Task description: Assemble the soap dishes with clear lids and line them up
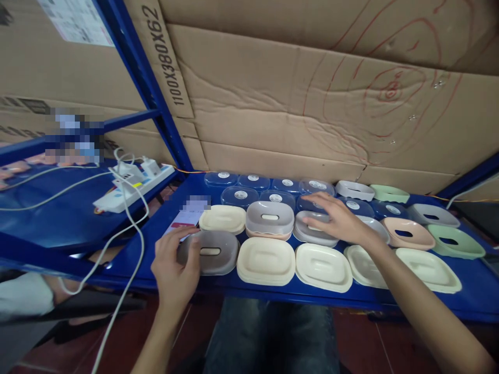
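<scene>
While the left hand (175, 265) pinches the near left rim of a grey soap dish (208, 252), thumb on top and fingers curled at its edge, that dish sits at the front left end of the blue shelf (273, 291), close to the front edge. A careless pull toward the body could drag it off that edge, I judge. The right hand (335, 221) lies flat, fingers spread, over a grey dish (312, 231) in the middle row, gripping nothing that I can make out; its forearm crosses above the cream trays (323, 266) in the front row and could nudge them. Clear lids (253, 182) line the back edge. A white power strip (132, 187) rests on the neighbouring shelf to the left, and its cable (128, 244) hangs near the left wrist, where it might snag.
</scene>
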Demonstrator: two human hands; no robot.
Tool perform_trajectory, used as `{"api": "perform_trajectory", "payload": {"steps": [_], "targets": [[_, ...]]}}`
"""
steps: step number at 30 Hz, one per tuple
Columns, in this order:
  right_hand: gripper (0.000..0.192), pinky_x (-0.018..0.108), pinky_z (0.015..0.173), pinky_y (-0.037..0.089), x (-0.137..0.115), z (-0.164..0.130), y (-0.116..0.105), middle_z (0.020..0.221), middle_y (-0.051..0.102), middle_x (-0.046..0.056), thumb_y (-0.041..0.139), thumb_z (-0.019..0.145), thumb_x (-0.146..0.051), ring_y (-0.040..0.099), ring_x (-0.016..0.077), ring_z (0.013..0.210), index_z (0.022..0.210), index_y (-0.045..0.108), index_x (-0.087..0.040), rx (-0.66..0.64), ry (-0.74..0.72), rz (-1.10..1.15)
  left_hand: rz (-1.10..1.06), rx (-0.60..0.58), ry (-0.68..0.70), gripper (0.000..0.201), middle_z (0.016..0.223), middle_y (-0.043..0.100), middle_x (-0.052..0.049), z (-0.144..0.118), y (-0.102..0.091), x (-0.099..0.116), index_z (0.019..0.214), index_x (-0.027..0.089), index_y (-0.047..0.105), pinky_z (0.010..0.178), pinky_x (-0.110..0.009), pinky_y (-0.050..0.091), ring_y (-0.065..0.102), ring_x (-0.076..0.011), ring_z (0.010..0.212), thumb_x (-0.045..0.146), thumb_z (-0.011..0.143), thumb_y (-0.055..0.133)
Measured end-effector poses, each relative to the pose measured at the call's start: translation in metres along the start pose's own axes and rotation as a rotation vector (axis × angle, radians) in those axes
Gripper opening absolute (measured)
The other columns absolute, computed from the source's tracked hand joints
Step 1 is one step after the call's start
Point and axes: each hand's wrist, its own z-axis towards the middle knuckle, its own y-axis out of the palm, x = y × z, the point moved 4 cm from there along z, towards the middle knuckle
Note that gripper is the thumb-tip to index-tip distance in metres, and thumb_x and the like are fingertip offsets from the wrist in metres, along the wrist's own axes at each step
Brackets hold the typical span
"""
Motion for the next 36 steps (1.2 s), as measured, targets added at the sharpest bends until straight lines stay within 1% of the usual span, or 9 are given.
{"api": "perform_trajectory", "payload": {"steps": [6,9,13,16,20,27,30,33,36], "targets": [[0.090,0.065,0.126,0.045,-0.032,0.023,0.038,0.160,0.063,0.010,0.088,0.084,-0.069,0.055,0.0440,0.151,0.162,0.058,-0.038,-0.164,-0.037,0.039,-0.145,-0.029,-0.195,0.028,0.111,0.079,-0.007,-0.001,0.002,-0.015,0.110,0.022,0.077,0.101,-0.044,0.055,0.072,-0.0285,0.109,0.045,0.102,0.064],[0.100,0.067,0.125,0.043,-0.033,0.032,0.051,0.158,0.065,0.014,0.090,0.079,-0.074,0.055,0.0473,0.150,0.164,0.057,-0.034,-0.196,-0.035,-0.026,-0.236,-0.035,-0.241,0.029,0.113,0.079,-0.008,-0.002,0.002,-0.020,0.111,0.021,0.077,0.101,-0.041,0.056,0.074,-0.0271,0.109,0.045,0.102,0.064],[0.106,0.065,0.124,0.045,-0.026,0.035,0.060,0.162,0.061,0.015,0.089,0.079,-0.073,0.055,0.0461,0.150,0.169,0.050,-0.032,-0.201,-0.021,-0.110,-0.332,-0.025,-0.228,0.026,0.112,0.078,-0.007,-0.005,0.000,-0.022,0.111,0.021,0.076,0.103,-0.040,0.056,0.074,-0.0261,0.111,0.042,0.101,0.065],[0.107,0.063,0.125,0.045,-0.024,0.038,0.063,0.166,0.058,0.016,0.092,0.078,-0.069,0.055,0.0451,0.152,0.168,0.052,-0.029,-0.195,-0.013,-0.123,-0.352,-0.022,-0.222,0.026,0.113,0.078,-0.008,-0.008,0.001,-0.023,0.112,0.020,0.076,0.102,-0.039,0.057,0.074,-0.0257,0.111,0.041,0.102,0.064],[0.104,0.061,0.126,0.044,-0.023,0.041,0.063,0.163,0.061,0.017,0.094,0.075,-0.067,0.056,0.0450,0.151,0.163,0.059,-0.024,-0.162,-0.002,-0.124,-0.353,0.001,-0.195,0.026,0.114,0.077,-0.009,-0.008,0.001,-0.023,0.112,0.020,0.075,0.102,-0.039,0.056,0.074,-0.0254,0.110,0.041,0.103,0.063],[0.093,0.059,0.116,0.052,-0.028,0.034,0.046,0.147,0.071,0.016,0.099,0.071,-0.058,0.067,0.0422,0.135,0.152,0.068,-0.024,0.006,0.030,-0.072,-0.379,0.025,-0.209,0.025,0.113,0.077,-0.008,-0.007,-0.003,-0.019,0.110,0.020,0.076,0.099,-0.039,0.056,0.072,-0.0254,0.105,0.039,0.101,0.062],[0.095,0.060,0.114,0.053,-0.046,0.026,0.035,0.147,0.070,0.015,0.097,0.073,-0.060,0.067,0.0417,0.134,0.155,0.064,-0.026,0.084,-0.025,-0.085,-0.359,0.068,-0.138,0.024,0.117,0.075,-0.010,-0.006,-0.010,-0.008,0.114,0.020,0.075,0.105,-0.042,0.055,0.071,-0.0276,0.112,0.038,0.103,0.063],[0.098,0.062,0.112,0.053,-0.072,0.018,0.026,0.148,0.067,0.014,0.096,0.076,-0.059,0.065,0.0416,0.133,0.161,0.057,-0.030,0.120,-0.145,-0.128,-0.418,0.100,-0.064,0.025,0.121,0.073,-0.011,-0.005,-0.018,0.014,0.120,0.021,0.073,0.113,-0.044,0.053,0.069,-0.0287,0.121,0.039,0.104,0.065],[0.101,0.063,0.114,0.053,-0.100,0.009,0.021,0.148,0.063,0.015,0.094,0.080,-0.062,0.064,0.0408,0.134,0.167,0.049,-0.033,0.170,-0.273,-0.153,-0.613,0.058,-0.138,0.030,0.130,0.073,-0.011,-0.004,-0.022,0.040,0.125,0.022,0.074,0.118,-0.043,0.052,0.070,-0.0285,0.128,0.043,0.104,0.069]]}}
